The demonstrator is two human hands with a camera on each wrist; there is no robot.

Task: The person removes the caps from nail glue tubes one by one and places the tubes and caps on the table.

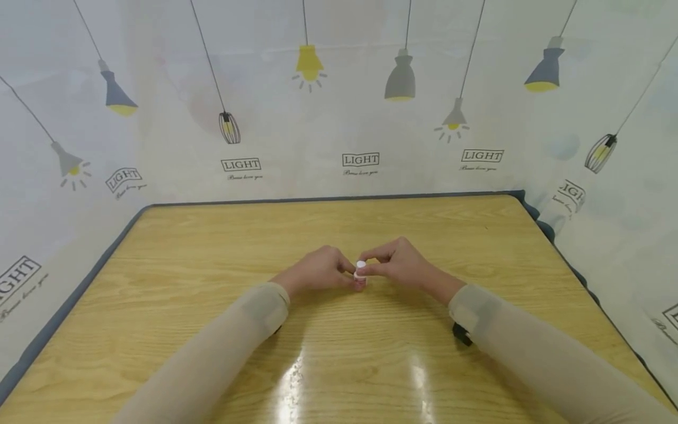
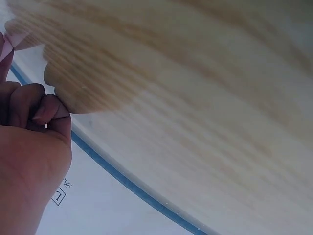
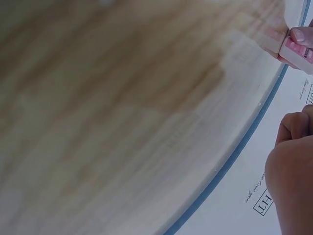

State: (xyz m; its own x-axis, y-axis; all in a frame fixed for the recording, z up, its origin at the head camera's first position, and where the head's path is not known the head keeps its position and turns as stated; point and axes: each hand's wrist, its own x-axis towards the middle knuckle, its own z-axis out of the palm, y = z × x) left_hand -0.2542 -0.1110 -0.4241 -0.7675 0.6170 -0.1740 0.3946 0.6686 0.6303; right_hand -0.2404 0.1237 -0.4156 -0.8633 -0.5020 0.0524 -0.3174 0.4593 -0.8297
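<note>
Bottle [image 1: 360, 283], one, pink, upright near mid-table [image 1: 392, 353]. At its nine o'clock, the left hand's [image 1: 320, 268] fingers pinch its body; at three, the right hand's [image 1: 404, 262] pinch its one white cap [image 1: 361, 264]. Open wood reaches the far edge [image 1: 296, 202] at twelve.

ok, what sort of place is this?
Likely a staged indoor booth: white lamp-print sheeting on three sides of a glossy wood-grain table, a small bottle on it.

Two hands [image 1: 319, 269], one bottle [image 1: 360, 282], one table [image 1: 201, 247] — and eight printed lamps [image 1: 399, 79].
</note>
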